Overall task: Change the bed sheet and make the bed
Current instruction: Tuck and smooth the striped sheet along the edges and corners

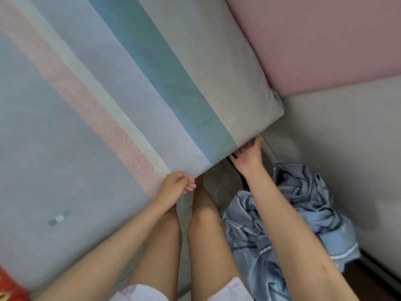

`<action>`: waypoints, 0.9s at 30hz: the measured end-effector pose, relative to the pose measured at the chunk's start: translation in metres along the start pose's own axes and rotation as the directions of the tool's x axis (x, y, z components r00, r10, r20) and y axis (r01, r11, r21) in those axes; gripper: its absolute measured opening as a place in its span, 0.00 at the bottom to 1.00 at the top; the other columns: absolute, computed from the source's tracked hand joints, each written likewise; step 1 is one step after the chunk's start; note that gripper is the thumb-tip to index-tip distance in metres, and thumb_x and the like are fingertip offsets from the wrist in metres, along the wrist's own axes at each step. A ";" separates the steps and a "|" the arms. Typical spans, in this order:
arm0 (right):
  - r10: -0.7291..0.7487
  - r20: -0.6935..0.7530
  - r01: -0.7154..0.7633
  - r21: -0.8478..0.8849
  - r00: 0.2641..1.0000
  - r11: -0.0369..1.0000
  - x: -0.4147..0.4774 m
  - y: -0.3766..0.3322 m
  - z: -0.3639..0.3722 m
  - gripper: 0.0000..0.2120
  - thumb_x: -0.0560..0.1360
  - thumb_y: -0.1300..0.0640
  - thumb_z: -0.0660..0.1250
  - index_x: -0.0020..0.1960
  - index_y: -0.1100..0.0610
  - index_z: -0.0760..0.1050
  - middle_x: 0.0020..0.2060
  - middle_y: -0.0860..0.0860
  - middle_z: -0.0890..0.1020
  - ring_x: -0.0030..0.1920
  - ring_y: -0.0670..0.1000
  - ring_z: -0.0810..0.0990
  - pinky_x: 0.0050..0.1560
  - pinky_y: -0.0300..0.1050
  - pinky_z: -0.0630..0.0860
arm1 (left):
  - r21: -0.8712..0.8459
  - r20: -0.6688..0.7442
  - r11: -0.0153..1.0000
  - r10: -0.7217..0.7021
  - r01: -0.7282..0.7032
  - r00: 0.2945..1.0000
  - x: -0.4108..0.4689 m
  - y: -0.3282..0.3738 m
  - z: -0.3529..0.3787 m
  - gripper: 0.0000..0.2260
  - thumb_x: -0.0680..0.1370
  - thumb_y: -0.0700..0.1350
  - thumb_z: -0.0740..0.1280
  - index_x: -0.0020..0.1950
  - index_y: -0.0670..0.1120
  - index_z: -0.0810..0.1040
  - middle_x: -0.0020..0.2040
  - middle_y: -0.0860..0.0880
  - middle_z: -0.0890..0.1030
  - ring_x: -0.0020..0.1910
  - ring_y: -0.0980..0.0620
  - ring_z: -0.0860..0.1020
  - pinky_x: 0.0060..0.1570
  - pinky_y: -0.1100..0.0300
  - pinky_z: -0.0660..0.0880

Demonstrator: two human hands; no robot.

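Observation:
A striped sheet (121, 101) in pale blue, pink, cream and teal lies flat over the mattress and fills most of the view. My left hand (176, 185) hovers at the mattress's near edge with its fingers loosely curled, holding nothing. My right hand (248, 156) reaches under the mattress edge near the corner (273, 109); its fingertips are hidden below the sheet. A crumpled blue sheet (288, 216) with dark lines lies heaped on the floor to the right of my legs.
A pink padded headboard (325, 40) stands behind the mattress corner. A grey-white wall (351, 153) runs along the right and leaves a narrow gap beside the bed. A red item (10, 290) shows at the lower left corner.

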State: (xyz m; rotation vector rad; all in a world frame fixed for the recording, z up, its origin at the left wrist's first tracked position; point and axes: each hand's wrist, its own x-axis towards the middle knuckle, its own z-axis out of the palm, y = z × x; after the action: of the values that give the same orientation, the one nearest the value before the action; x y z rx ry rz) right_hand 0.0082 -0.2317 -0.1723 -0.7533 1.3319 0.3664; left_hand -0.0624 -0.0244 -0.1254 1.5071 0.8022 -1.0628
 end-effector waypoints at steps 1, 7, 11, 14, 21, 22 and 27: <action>0.072 0.031 -0.072 -0.004 0.997 0.997 -0.005 0.017 -0.005 0.32 0.79 0.34 0.44 0.74 0.50 0.62 0.69 0.52 0.70 0.70 0.53 0.68 0.70 0.54 0.64 | -0.078 0.036 0.977 -0.195 0.198 0.980 -0.005 -0.009 0.001 0.14 0.81 0.36 0.55 0.40 0.45 0.75 0.39 0.48 0.83 0.30 0.60 0.79 0.35 0.64 0.73; 0.288 0.139 -0.276 -0.102 0.947 0.956 -0.016 0.104 -0.001 0.21 0.82 0.45 0.49 0.67 0.54 0.70 0.50 0.52 0.80 0.48 0.51 0.79 0.51 0.50 0.75 | -0.722 -0.083 0.644 -0.443 0.253 0.893 -0.011 -0.080 0.005 0.14 0.83 0.36 0.50 0.66 0.41 0.67 0.61 0.42 0.74 0.62 0.44 0.74 0.54 0.53 0.73; 0.283 0.177 -0.266 -0.114 0.943 0.957 -0.010 0.137 -0.003 0.13 0.82 0.57 0.52 0.55 0.57 0.75 0.42 0.54 0.84 0.46 0.52 0.81 0.53 0.51 0.76 | -0.959 -0.116 0.281 -0.462 0.021 0.879 0.005 -0.113 -0.017 0.13 0.82 0.34 0.50 0.54 0.44 0.74 0.49 0.47 0.76 0.55 0.50 0.75 0.55 0.56 0.72; 0.228 0.203 -0.193 -0.176 0.952 0.965 0.002 0.145 -0.012 0.10 0.81 0.62 0.55 0.56 0.57 0.74 0.45 0.53 0.83 0.49 0.51 0.80 0.56 0.49 0.76 | -0.994 -0.096 0.094 -0.463 -0.058 0.881 0.019 -0.142 -0.032 0.12 0.81 0.35 0.52 0.46 0.45 0.73 0.45 0.48 0.76 0.44 0.52 0.75 0.55 0.55 0.73; 0.085 0.062 -0.047 -0.459 0.994 0.887 0.015 0.155 -0.023 0.09 0.80 0.64 0.59 0.47 0.53 0.74 0.34 0.47 0.78 0.33 0.43 0.75 0.33 0.33 0.72 | -0.995 -0.035 -0.066 -0.442 -0.072 0.896 0.030 -0.172 -0.035 0.11 0.79 0.34 0.57 0.41 0.45 0.71 0.31 0.49 0.76 0.35 0.55 0.70 0.29 0.67 0.72; 0.050 0.018 -0.034 -0.499 0.999 0.866 0.016 0.154 -0.021 0.09 0.80 0.64 0.60 0.45 0.54 0.73 0.33 0.47 0.75 0.31 0.42 0.72 0.29 0.33 0.70 | -0.999 -0.026 -0.028 -0.478 -0.045 0.878 0.034 -0.173 -0.033 0.11 0.80 0.34 0.56 0.40 0.45 0.70 0.33 0.49 0.74 0.34 0.56 0.69 0.23 0.69 0.70; -0.074 -0.149 -0.019 -0.546 0.986 0.838 0.021 0.161 0.016 0.11 0.81 0.66 0.53 0.54 0.59 0.73 0.48 0.55 0.78 0.38 0.49 0.75 0.26 0.36 0.70 | -0.994 -0.095 0.012 -0.556 -0.106 0.826 0.058 -0.162 -0.046 0.11 0.81 0.36 0.55 0.42 0.45 0.71 0.32 0.48 0.76 0.30 0.54 0.74 0.24 0.63 0.74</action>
State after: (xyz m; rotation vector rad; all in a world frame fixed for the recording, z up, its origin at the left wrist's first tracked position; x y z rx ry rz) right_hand -0.0783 -0.1092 -0.2369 -1.3050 1.3809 0.6916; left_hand -0.1779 0.0495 -0.2385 0.2501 1.7520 -0.0124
